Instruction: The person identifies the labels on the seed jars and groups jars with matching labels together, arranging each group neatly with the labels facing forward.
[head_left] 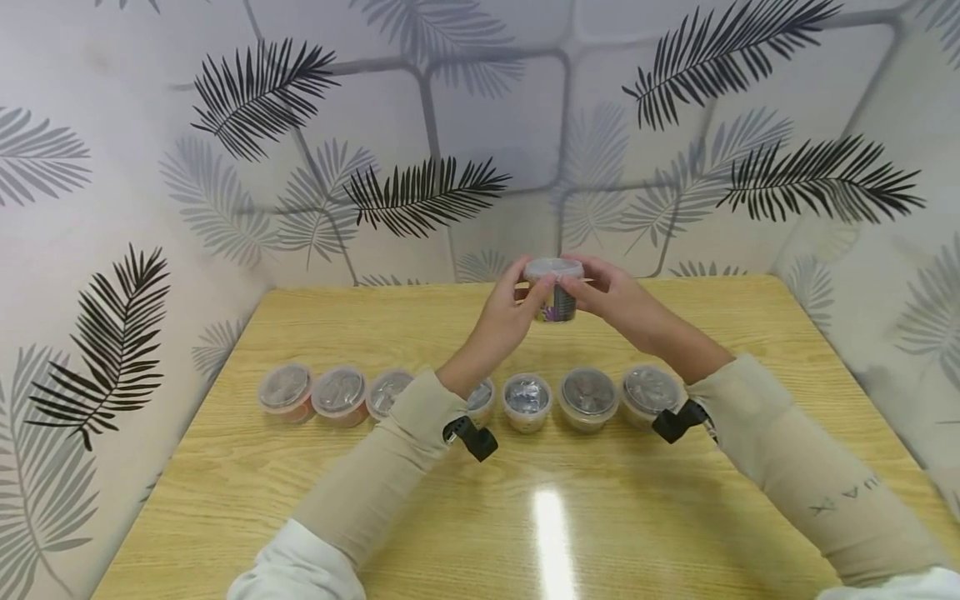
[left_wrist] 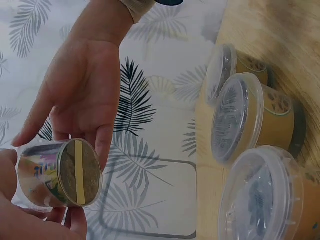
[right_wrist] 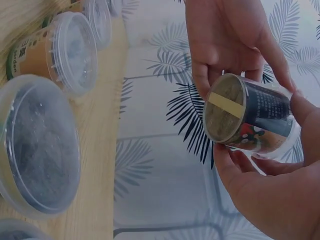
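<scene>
Above the far part of the table, both hands hold up a small round clear tub (head_left: 557,307) with a dark, colourful label. The left hand (head_left: 504,315) grips its left side, and the right hand (head_left: 621,302) grips the opposite side. Both thumbs meet the tub's near side. In the wrist views, a pale yellow strip (left_wrist: 79,172) crosses the tub's brownish base (right_wrist: 225,109). The tub's contents cannot be made out.
Several similar lidded tubs stand in a row across the wooden table (head_left: 247,500), from a reddish one (head_left: 286,388) at left to one (head_left: 651,390) below the right forearm. The left forearm partly covers the row. A leaf-patterned wall covering (head_left: 495,125) rises behind.
</scene>
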